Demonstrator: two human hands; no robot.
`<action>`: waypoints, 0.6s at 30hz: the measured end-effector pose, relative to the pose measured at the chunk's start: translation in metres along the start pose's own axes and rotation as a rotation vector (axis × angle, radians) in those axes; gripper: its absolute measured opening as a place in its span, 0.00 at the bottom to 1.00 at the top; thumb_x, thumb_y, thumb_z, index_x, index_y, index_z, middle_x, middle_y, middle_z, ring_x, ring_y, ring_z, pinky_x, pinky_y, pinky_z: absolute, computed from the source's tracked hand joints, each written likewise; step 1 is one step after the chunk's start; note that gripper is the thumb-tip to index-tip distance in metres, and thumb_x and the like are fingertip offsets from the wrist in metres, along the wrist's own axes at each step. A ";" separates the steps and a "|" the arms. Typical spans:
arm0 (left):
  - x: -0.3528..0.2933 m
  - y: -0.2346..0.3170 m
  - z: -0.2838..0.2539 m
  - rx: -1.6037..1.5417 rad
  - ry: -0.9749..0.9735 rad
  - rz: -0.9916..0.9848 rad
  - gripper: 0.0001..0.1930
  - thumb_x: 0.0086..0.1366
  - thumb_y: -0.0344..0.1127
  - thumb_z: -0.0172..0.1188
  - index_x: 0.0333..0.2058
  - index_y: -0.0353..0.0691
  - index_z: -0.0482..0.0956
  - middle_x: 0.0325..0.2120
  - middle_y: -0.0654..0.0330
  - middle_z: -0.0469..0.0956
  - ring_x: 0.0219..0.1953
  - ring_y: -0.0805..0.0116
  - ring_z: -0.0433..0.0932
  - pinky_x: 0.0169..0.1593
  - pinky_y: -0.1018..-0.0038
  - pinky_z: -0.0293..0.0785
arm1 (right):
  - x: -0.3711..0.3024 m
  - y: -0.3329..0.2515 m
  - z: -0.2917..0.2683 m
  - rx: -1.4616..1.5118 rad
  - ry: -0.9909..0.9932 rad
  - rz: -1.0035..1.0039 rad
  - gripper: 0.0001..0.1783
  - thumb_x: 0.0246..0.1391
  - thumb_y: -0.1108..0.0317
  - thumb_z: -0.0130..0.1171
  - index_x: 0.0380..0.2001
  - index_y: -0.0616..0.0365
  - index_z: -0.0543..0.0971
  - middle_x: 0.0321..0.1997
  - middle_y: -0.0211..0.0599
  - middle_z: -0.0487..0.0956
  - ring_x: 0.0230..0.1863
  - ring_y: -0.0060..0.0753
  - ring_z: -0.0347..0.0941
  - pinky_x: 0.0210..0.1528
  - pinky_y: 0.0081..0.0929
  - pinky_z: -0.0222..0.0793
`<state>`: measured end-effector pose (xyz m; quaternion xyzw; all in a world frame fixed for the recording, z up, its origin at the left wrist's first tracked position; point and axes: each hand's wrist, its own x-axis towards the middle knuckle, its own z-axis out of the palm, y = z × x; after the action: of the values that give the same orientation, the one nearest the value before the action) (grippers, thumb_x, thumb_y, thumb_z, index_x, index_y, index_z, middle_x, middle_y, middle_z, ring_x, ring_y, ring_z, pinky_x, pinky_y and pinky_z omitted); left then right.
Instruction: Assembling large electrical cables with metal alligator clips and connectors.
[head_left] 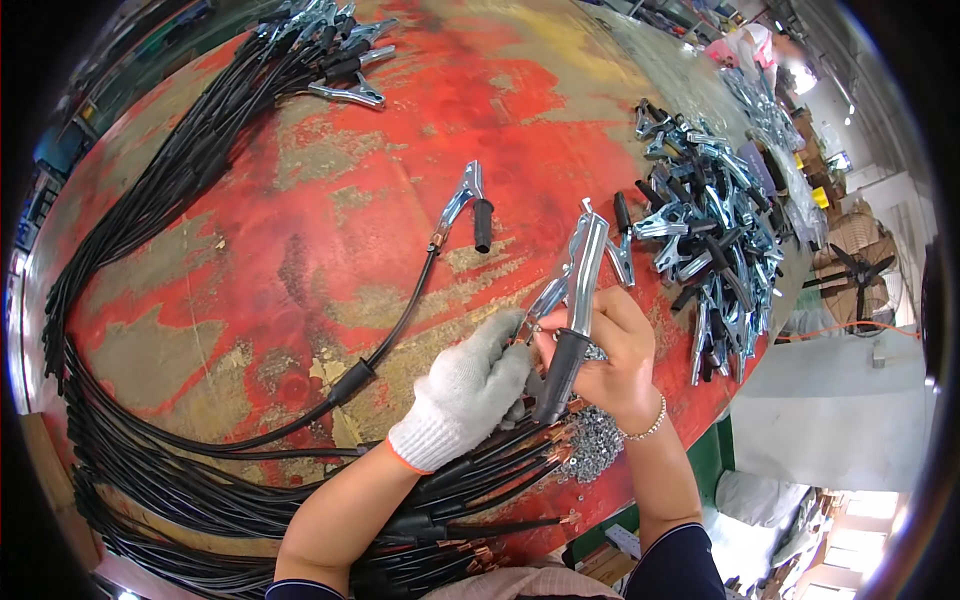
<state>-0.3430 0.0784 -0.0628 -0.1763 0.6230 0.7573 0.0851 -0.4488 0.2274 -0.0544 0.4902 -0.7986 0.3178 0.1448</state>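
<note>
Black cables (150, 205) sweep round left side of red table (345, 235), paint worn to tan. My gloved left hand (462, 380): pinched closed on lower arm of 1 clamp (590, 265), held between my 2 hands. Bare right hand (622, 358): fingers bent round it. Then clamp heap (718, 240), fan (860, 270) off-table.
</note>
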 end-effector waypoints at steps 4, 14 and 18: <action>0.001 -0.005 0.000 0.052 0.012 0.086 0.19 0.67 0.34 0.48 0.55 0.36 0.68 0.23 0.59 0.78 0.20 0.75 0.76 0.26 0.76 0.74 | 0.004 -0.006 0.002 -0.004 0.033 -0.011 0.14 0.33 0.70 0.74 0.28 0.49 0.82 0.23 0.30 0.74 0.26 0.36 0.70 0.27 0.31 0.64; -0.003 0.002 -0.002 0.084 0.015 0.059 0.18 0.68 0.33 0.49 0.55 0.37 0.69 0.23 0.58 0.79 0.20 0.75 0.77 0.27 0.75 0.75 | 0.005 -0.010 0.004 0.031 0.039 0.026 0.13 0.34 0.72 0.74 0.28 0.50 0.83 0.23 0.31 0.75 0.25 0.36 0.70 0.26 0.32 0.63; -0.002 0.004 -0.002 0.085 -0.002 0.042 0.17 0.68 0.33 0.48 0.55 0.37 0.69 0.23 0.59 0.79 0.20 0.75 0.77 0.27 0.75 0.75 | 0.002 -0.007 0.009 0.109 0.059 0.035 0.13 0.36 0.71 0.75 0.29 0.51 0.83 0.23 0.30 0.75 0.26 0.35 0.71 0.26 0.31 0.64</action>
<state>-0.3425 0.0753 -0.0584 -0.1586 0.6583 0.7319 0.0771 -0.4431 0.2183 -0.0580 0.4740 -0.7838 0.3777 0.1356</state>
